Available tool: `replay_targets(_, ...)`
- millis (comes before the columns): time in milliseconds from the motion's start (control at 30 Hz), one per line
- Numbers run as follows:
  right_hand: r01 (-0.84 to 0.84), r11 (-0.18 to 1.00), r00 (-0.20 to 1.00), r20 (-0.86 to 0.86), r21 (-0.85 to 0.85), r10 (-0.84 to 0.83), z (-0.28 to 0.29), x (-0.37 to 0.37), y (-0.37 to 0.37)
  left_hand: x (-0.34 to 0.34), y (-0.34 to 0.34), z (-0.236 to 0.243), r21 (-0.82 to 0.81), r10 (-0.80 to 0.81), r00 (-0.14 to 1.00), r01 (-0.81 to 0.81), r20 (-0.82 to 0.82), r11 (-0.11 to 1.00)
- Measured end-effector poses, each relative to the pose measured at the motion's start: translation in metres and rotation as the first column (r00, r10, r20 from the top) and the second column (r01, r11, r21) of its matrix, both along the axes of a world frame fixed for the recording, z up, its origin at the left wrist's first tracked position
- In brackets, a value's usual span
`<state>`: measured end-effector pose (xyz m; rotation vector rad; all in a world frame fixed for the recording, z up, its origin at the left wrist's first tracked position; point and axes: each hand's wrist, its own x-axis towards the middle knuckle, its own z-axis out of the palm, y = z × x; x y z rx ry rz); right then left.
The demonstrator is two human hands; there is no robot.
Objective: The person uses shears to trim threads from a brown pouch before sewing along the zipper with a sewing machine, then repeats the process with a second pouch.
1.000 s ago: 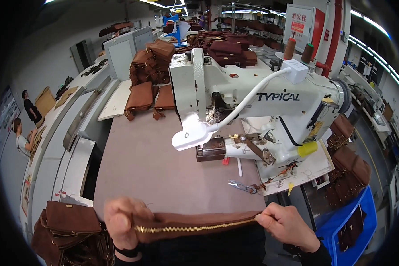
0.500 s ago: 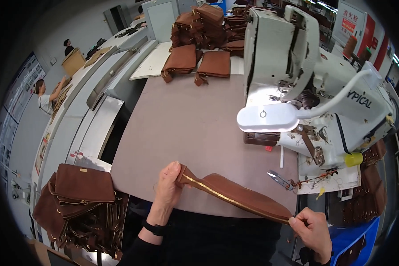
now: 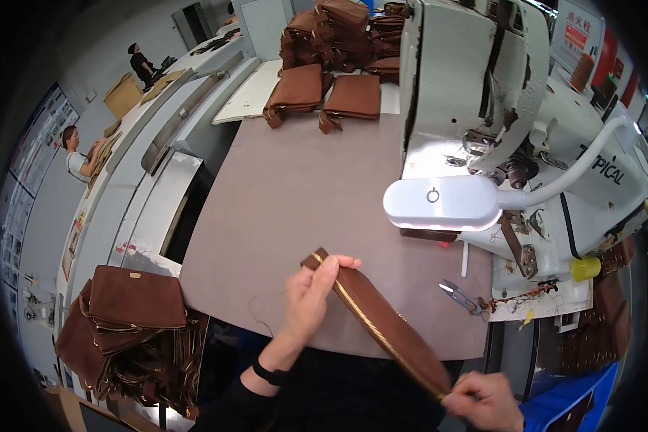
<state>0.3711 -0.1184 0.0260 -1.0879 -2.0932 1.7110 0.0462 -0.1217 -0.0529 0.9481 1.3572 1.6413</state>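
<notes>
My left hand [image 3: 311,297] grips one end of a long brown leather piece with a brass zipper [image 3: 381,327], holding it above the near edge of the grey-brown sewing table [image 3: 295,180]. My right hand [image 3: 484,400] pinches the other end, lower and to the right, by the table's front edge. The piece stretches diagonally between both hands, zipper side up. A white industrial sewing machine [image 3: 497,93] stands beyond it at the right, with a white gooseneck lamp [image 3: 443,204] lit in front of it.
Small thread snips [image 3: 459,296] lie on the table near the machine base. Brown leather bags are stacked at the table's far end [image 3: 324,90] and piled at my lower left [image 3: 126,324]. A blue bin [image 3: 576,403] sits at lower right. Two people [image 3: 75,151] work at far benches.
My view has swung down and left toward the table. The zippered piece went from level to slanting, my left hand rising over the table and my right hand dropping lower right.
</notes>
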Motion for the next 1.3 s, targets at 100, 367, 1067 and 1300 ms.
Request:
replay_targets(100,-0.212,0.977,0.957,-0.206,-0.027,0.202,-0.005,-0.020,-0.019,-0.009,0.022,0.009,-0.051,-0.180,0.983,0.179,-0.024,0.983)
replay_targets(367,0.297,0.945,0.905,-0.357,0.140,-0.231,-0.064,-0.090,0.018,0.043,0.024,-0.002,-0.052,-0.277,0.935,0.295,0.221,0.954)
replay_targets(1067,0.314,0.943,0.857,-0.460,0.109,-0.233,-0.070,-0.096,0.048,0.056,-0.003,-0.001,0.072,-0.161,0.966,0.178,-0.203,0.981)
replay_targets(1300,0.366,0.914,0.850,-0.463,0.172,-0.253,-0.080,-0.107,0.044,0.053,-0.015,0.017,-0.078,-0.165,0.914,0.147,-0.370,0.986)
